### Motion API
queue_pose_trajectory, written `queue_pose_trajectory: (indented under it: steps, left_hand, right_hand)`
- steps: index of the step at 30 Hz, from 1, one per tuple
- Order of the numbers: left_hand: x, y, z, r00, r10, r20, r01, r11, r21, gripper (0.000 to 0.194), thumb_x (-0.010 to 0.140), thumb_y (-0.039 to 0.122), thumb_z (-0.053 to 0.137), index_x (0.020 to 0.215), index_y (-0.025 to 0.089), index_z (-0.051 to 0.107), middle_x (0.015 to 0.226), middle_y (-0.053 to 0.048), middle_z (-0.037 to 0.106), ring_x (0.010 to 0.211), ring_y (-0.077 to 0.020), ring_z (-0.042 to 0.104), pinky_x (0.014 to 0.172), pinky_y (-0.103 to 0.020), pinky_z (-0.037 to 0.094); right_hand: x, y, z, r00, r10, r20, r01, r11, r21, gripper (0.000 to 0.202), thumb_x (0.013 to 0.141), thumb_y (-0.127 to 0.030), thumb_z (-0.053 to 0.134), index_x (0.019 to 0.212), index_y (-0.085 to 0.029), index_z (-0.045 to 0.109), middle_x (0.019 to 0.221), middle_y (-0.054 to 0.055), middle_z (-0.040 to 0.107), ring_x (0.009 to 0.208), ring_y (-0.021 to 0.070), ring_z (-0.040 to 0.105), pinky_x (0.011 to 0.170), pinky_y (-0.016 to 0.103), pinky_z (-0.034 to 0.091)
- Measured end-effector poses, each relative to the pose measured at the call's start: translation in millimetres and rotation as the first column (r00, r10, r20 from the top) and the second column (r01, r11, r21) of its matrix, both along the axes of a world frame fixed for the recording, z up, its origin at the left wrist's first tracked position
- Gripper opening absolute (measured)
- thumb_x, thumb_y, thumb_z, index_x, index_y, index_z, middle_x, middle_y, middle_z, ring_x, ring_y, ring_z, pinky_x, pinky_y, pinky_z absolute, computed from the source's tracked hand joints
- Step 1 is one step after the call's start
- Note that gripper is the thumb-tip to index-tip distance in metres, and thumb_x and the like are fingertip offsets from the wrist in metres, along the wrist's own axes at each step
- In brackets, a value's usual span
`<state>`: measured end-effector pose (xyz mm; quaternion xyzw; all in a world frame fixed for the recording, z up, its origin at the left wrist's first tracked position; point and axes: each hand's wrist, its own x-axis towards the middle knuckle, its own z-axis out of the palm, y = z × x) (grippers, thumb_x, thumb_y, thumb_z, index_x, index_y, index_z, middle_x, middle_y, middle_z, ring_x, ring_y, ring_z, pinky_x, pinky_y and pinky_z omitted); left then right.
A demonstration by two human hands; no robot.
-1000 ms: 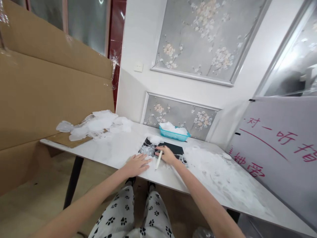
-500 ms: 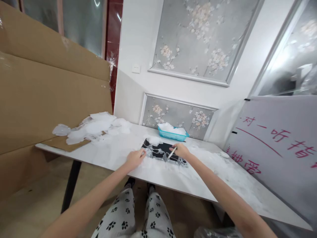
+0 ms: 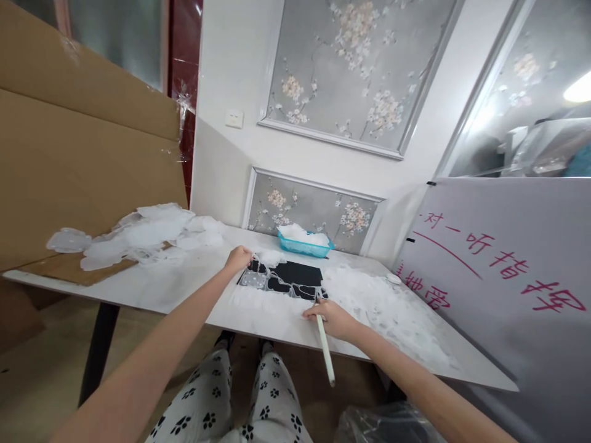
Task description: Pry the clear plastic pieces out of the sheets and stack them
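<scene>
A black mat [image 3: 302, 271] lies on the white table, and over it is a translucent plastic sheet [image 3: 253, 281] with rounded cut-out openings. At the far left corner of this sheet, my left hand [image 3: 239, 258] is closed, fingertips pinched at its edge. My right hand [image 3: 333, 318] is closed around a pale, slim pen-like tool [image 3: 325, 354] near the mat's front right corner. The tool's rear end points toward me; its tip is too small to make out. A small white piece [image 3: 270, 258] rests at the mat's back edge.
A blue basket [image 3: 305, 248] of white pieces stands by the wall. Loose white sheets [image 3: 143, 234] are heaped at the left on cardboard [image 3: 87, 269]. More translucent pieces [image 3: 378, 301] spread over the table's right side. A board with red writing [image 3: 498, 271] stands right.
My left hand has shifted to the sheet's far left corner. My right hand has come nearer to me, and the tool's rear end now points toward me. The view has turned right.
</scene>
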<state>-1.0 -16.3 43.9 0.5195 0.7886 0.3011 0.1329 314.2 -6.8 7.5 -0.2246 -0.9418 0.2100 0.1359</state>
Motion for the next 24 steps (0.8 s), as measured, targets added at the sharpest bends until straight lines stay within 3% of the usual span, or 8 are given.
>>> queue_pose_trajectory:
  steps: [3,5,7,10,13,17,20,24]
  left_hand:
    - [4,3,-2.9,0.997,-0.070,0.037,0.068,0.996,0.060,0.034,0.088,0.032,0.053,0.118,0.015,0.050,0.114,-0.009,0.056,0.096,-0.0194,0.058,0.081,-0.040,0.050]
    - [8,0,-9.5,0.986,-0.159,0.049,0.154,0.985,0.080,0.035,0.088,0.031,0.053,0.118,0.015,0.050,0.115,-0.009,0.055,0.097,-0.0196,0.058,0.081,-0.040,0.050]
    - [12,-5,-16.1,0.970,-0.237,0.049,0.232,0.969,0.087,0.034,0.087,0.031,0.054,0.117,0.015,0.052,0.116,-0.009,0.055,0.098,-0.0201,0.057,0.083,-0.041,0.050]
    - [16,-5,-17.5,0.960,-0.276,0.053,0.272,0.960,0.072,0.031,0.087,0.032,0.054,0.112,0.014,0.055,0.114,-0.008,0.056,0.099,-0.0206,0.057,0.083,-0.041,0.049]
    - [18,1,-3.7,0.955,-0.283,0.083,0.282,0.959,0.027,0.031,0.087,0.033,0.053,0.111,0.014,0.055,0.111,-0.007,0.058,0.095,-0.0198,0.058,0.080,-0.039,0.050]
    - [27,4,27.0,0.930,-0.349,0.112,0.351,0.936,0.006,0.030,0.088,0.033,0.053,0.110,0.013,0.055,0.106,-0.007,0.059,0.089,-0.0175,0.060,0.076,-0.036,0.052]
    - [39,-6,44.5,0.907,-0.414,0.080,0.410,0.910,0.064,0.029,0.088,0.034,0.052,0.109,0.013,0.055,0.106,-0.007,0.059,0.090,-0.0174,0.060,0.077,-0.037,0.051]
    - [43,-29,51.6,0.898,-0.440,0.002,0.437,0.893,0.104,0.029,0.088,0.033,0.052,0.109,0.013,0.056,0.106,-0.007,0.059,0.090,-0.0174,0.060,0.077,-0.037,0.051]
  right_hand:
    - [12,-5,15.5,0.999,0.048,0.016,-0.045,0.989,-0.140,0.022,0.080,-0.033,0.055,0.083,-0.022,0.074,0.088,0.006,0.072,0.082,0.0209,0.063,0.077,0.030,0.047]
    - [17,-7,21.9,1.000,0.030,0.004,-0.028,0.975,-0.221,0.032,0.080,-0.044,0.053,0.086,-0.021,0.074,0.089,0.006,0.072,0.083,0.0214,0.065,0.074,0.029,0.049]
    - [14,-7,24.8,0.999,-0.040,-0.029,0.030,0.961,-0.276,0.050,0.086,-0.054,0.037,0.104,-0.020,0.069,0.087,0.007,0.072,0.078,0.0206,0.066,0.069,0.030,0.050]
    - [-5,-1,24.1,0.980,-0.166,-0.110,0.126,0.945,-0.301,0.066,0.091,-0.053,0.010,0.132,-0.016,0.047,0.082,0.009,0.072,0.067,0.0171,0.067,0.065,0.030,0.050]
    - [-38,5,20.7,0.949,-0.253,-0.188,0.198,0.943,-0.267,0.063,0.093,-0.050,0.009,0.135,-0.016,0.040,0.092,0.010,0.070,0.069,0.0153,0.067,0.067,0.029,0.050]
    - [-86,10,13.0,0.931,-0.304,-0.201,0.272,0.947,-0.172,0.040,0.091,-0.043,0.041,0.121,-0.019,0.054,0.112,0.008,0.062,0.099,0.0195,0.060,0.084,0.035,0.047]
    - [-115,12,3.3,0.928,-0.343,-0.147,0.326,0.937,-0.130,0.033,0.088,-0.036,0.053,0.114,-0.017,0.055,0.116,0.008,0.056,0.103,0.0199,0.055,0.089,0.042,0.045]
    - [-137,25,-1.1,0.922,-0.377,-0.083,0.361,0.919,-0.156,0.029,0.089,-0.033,0.052,0.112,-0.016,0.055,0.114,0.008,0.056,0.098,0.0182,0.057,0.084,0.039,0.049]
